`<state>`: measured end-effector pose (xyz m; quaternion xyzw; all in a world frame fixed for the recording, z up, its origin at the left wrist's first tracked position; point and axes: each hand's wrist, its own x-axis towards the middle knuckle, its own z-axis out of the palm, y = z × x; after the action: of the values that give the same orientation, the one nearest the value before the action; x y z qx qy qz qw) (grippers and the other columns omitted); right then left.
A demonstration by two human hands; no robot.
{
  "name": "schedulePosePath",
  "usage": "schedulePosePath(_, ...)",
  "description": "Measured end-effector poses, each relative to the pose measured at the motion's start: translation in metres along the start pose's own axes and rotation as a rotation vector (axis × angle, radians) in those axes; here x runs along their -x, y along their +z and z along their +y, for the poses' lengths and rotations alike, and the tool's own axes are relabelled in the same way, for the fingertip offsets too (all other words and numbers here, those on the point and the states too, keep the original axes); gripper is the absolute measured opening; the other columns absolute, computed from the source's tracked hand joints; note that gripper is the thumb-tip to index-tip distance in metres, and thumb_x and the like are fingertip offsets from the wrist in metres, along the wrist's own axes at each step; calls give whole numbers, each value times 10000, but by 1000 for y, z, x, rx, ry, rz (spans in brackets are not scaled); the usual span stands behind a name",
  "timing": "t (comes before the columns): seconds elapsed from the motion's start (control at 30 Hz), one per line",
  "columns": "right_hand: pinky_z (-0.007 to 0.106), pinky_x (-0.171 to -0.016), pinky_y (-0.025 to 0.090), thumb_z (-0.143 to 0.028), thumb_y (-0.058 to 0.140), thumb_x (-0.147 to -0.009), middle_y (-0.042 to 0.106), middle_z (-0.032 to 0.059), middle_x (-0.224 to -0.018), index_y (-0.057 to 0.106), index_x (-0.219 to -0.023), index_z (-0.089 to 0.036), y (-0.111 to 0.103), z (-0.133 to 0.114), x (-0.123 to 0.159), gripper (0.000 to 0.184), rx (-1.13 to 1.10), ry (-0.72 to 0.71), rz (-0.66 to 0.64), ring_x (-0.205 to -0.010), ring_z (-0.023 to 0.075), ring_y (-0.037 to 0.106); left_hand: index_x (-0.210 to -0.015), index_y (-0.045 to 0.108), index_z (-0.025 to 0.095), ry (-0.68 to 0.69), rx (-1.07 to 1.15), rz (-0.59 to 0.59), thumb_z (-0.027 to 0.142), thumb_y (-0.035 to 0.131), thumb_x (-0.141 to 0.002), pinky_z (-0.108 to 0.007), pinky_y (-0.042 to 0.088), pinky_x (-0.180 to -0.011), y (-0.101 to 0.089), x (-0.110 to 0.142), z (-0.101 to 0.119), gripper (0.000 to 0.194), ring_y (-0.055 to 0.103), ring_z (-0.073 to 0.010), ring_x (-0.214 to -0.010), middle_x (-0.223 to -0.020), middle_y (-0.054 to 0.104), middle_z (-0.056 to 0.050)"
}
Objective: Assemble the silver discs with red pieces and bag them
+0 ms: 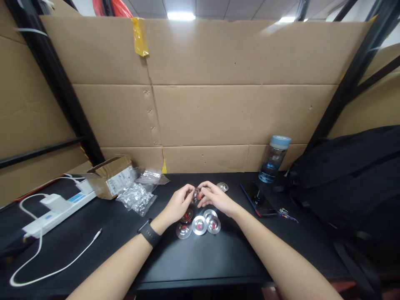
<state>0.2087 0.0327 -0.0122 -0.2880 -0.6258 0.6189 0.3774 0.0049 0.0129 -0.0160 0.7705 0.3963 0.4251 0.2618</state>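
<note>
My left hand (179,204), with a dark watch on its wrist, pinches the left edge of a small see-through round disc (196,196) with red in its middle. My right hand (216,197) curls its fingers around the other side of the same disc, over the black table. Just below lie several similar shiny discs with red centres: a clear disc (183,231) at the left, a darker disc (187,216) partly over it, a silvery disc (199,225) and overlapping discs (214,224) at the right. Behind my right hand rests another disc (223,186).
Left, a torn cardboard box (110,180) and clear plastic bags (136,197) stand near a white power strip (59,214) with a cable (67,268). Right are a phone (260,201), a water bottle (274,160) and a black backpack (350,187). Cardboard (206,116) walls the back.
</note>
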Motion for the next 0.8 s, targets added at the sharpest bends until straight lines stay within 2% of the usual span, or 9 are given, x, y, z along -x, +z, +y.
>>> schedulePosePath(0.07,266,-682,553,-535,674,-890,654,14,-969,514,-1165,-232,1,1,0,440,36,7,-7,-721,149,734,-894,553,197,26,-67,25,304,444,-1024,-259,425,-699,0,0,2,200,564,-146,-717,-788,606,12)
schedulePosePath(0.2,259,-655,548,-418,827,-767,643,24,-1055,525,-1196,-247,3,4,1,551,156,-73,-47,-727,135,700,-880,546,198,71,-163,34,307,441,-1030,-268,416,-721,1,1,7,213,573,-155,-759,-833,612,1)
schedulePosePath(0.3,223,-588,504,-395,805,-789,636,41,-1140,567,-1170,-250,6,5,1,472,304,-141,-9,-689,101,653,-878,540,199,83,-194,31,315,444,-1032,-273,414,-721,2,1,7,215,573,-160,-762,-835,605,-2)
schedulePosePath(0.43,225,-590,500,-390,813,-775,629,54,-1214,567,-1196,-252,11,1,1,507,444,-191,68,-701,102,637,-879,534,199,80,-187,46,310,441,-1033,-283,420,-733,3,0,6,211,577,-170,-785,-859,610,-15)
schedulePosePath(0.8,221,-561,473,-332,805,-768,661,23,-1079,566,-1137,-243,12,-9,6,449,610,-223,68,-634,100,632,-883,516,205,65,-200,49,320,410,-1045,-295,421,-741,0,0,2,225,568,-174,-786,-853,587,-15)
